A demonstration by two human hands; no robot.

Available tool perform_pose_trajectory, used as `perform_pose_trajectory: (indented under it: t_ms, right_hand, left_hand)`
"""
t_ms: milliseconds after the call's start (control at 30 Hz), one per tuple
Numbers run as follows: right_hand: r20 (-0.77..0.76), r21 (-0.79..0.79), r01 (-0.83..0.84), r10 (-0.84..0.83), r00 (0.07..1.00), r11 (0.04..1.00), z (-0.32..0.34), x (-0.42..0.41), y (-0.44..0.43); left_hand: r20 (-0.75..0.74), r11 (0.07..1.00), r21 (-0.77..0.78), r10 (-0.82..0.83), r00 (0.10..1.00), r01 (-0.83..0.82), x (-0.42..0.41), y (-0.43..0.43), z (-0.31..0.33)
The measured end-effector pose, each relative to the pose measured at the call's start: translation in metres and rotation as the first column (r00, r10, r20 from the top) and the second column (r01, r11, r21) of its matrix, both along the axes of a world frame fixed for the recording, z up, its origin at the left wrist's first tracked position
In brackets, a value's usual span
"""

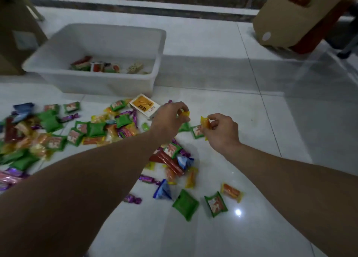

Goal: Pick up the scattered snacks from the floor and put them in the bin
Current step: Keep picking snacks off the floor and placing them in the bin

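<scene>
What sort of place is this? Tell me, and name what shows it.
Likely an indoor room, home or office: glossy white floor tiles, a white plastic bin, a cardboard box.

One wide-angle view only, worn on the head and tilted forward and down over the tiled floor (193,237). The left forearm (77,179) and right forearm (290,179) enter from the bottom edge, close to the lens; the white bin (87,86) sits farther off, upper left.

The white plastic bin (58,70) stands upright on the floor (213,43), a few wrapped snacks (100,66) on its bottom. Before it lie scattered snacks (93,129) (green, orange, purple, blue wrappers). The left hand (168,119) pinches a yellow sweet (185,113), the right hand (222,132) an orange packet (205,122).
</scene>
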State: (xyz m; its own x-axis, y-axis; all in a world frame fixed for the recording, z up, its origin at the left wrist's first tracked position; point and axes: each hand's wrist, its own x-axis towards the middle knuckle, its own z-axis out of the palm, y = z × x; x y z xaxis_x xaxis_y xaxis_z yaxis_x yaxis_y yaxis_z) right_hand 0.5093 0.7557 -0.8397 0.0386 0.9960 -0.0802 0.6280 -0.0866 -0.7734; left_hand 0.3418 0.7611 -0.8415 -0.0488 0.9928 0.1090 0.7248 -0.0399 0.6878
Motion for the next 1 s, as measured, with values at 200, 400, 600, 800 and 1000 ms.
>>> perform_pose_trajectory:
  t_ms: [200,400,600,800,1000]
  right_hand:
    - [-0.060,0.091,-0.082,0.088,0.994,0.992,0.040,-0.052,0.031]
    - [-0.075,0.164,-0.155,0.169,0.983,0.974,0.067,-0.111,0.076]
    - [-0.070,0.196,-0.168,0.185,0.980,0.966,0.073,-0.164,0.127]
    - [-0.085,0.183,-0.161,0.179,0.980,0.970,0.067,-0.194,0.170]
    - [-0.122,0.131,-0.115,0.131,0.984,0.985,0.065,-0.208,0.194]
  left_hand:
    - [0.173,0.973,0.070,0.204,0.964,-0.219,-0.049,0.021,0.035]
    - [0.247,0.934,0.136,0.292,0.924,-0.331,-0.093,0.051,0.050]
    - [0.406,0.877,0.099,0.396,0.824,-0.470,-0.135,0.095,0.047]
    - [0.487,0.810,0.029,0.501,0.715,-0.586,-0.173,0.131,0.037]
    - [0.576,0.800,-0.079,0.523,0.628,-0.595,-0.177,0.148,0.023]
